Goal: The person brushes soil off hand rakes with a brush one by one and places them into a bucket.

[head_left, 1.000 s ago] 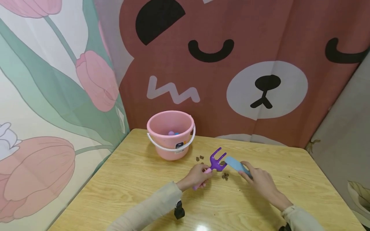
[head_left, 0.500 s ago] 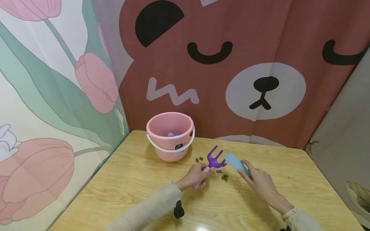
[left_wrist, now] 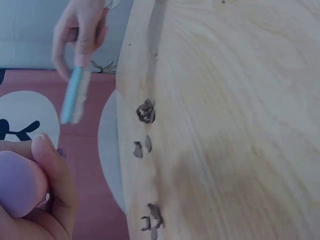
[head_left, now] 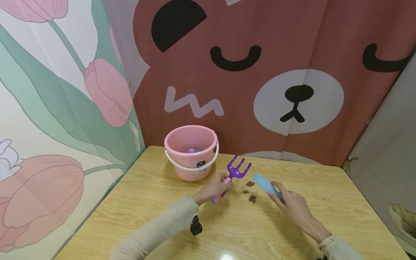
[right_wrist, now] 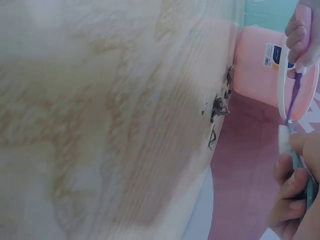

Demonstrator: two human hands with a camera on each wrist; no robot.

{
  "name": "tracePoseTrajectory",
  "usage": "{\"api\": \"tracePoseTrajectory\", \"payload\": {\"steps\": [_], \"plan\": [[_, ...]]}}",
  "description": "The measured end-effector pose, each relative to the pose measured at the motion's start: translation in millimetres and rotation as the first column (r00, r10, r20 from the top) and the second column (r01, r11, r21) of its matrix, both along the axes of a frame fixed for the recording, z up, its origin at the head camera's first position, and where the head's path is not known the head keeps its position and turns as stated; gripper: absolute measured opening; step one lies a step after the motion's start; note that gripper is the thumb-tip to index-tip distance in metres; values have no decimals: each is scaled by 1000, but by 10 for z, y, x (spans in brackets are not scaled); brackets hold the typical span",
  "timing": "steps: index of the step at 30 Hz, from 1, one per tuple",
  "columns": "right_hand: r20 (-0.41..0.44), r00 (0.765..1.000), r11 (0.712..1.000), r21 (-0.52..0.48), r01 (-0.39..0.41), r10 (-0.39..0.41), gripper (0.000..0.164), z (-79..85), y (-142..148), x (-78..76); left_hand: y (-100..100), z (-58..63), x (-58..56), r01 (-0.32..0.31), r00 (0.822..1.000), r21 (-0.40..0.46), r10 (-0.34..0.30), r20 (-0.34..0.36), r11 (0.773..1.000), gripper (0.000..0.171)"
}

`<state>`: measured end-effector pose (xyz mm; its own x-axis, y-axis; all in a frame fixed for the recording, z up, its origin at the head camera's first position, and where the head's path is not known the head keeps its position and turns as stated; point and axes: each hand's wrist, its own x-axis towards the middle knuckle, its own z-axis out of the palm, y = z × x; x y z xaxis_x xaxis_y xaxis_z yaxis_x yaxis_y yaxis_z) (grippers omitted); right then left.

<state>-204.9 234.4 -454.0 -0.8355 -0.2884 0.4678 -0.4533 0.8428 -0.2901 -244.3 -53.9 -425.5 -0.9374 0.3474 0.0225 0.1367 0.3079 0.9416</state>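
Observation:
My left hand (head_left: 217,188) grips the pink handle of a purple toy garden fork (head_left: 236,171), its three tines tilted up and away above the table. In the left wrist view the rounded end of the fork handle (left_wrist: 20,182) fills the palm. A light blue brush (head_left: 264,182) is held by my right hand (head_left: 296,205). White bristles (left_wrist: 80,97) line one side of it. Between the two tools, small brown scraps (head_left: 252,198) lie in loose clusters on the table. More brown scraps (left_wrist: 154,215) show low in the left wrist view; in the head view my left hand and fork cover that spot.
A pink bucket (head_left: 186,166) with a white handle stands at the back left, beside the fork. Purple and blue round things (head_left: 192,150) lie inside it. Behind the wooden table (head_left: 325,202) hangs a bear-print cloth (head_left: 237,119).
My left hand has carried the fork left and farther back, away from the brush and closer to the bucket. The right hand with the brush stays almost where it was.

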Motion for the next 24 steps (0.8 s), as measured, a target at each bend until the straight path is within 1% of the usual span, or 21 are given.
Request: {"api": "tracePoseTrajectory", "payload": {"steps": [2,6,11,14,16,18,21,24], "plan": [[7,1000,1000,18,-2,2,42,-6,9,-1,-20,45,-10,-4,1000,-2,4,-10,1000,20],[34,999,999,50,0,-2,41,-15,31,-9,-69,153,-19,-7,999,-32,5,-40,999,18],[72,997,998,64,10,-15,42,0,55,-25,-134,311,-32,-20,999,-49,18,-47,999,22],[86,996,998,67,11,-16,42,8,64,-29,-170,392,-54,-65,995,-118,56,-80,991,27],[92,996,998,68,5,-11,43,10,67,-31,-197,444,-69,-101,990,-183,80,-116,978,31],[98,995,998,70,1,-8,42,9,68,-35,-225,493,-81,-119,985,-216,88,-149,969,32],[106,994,997,73,-1,-7,41,6,69,-37,-274,564,-98,-107,982,-224,67,-177,969,27],[108,994,997,81,0,-9,41,-2,70,-36,-333,652,-114,-63,986,-195,31,-166,979,24]]}}
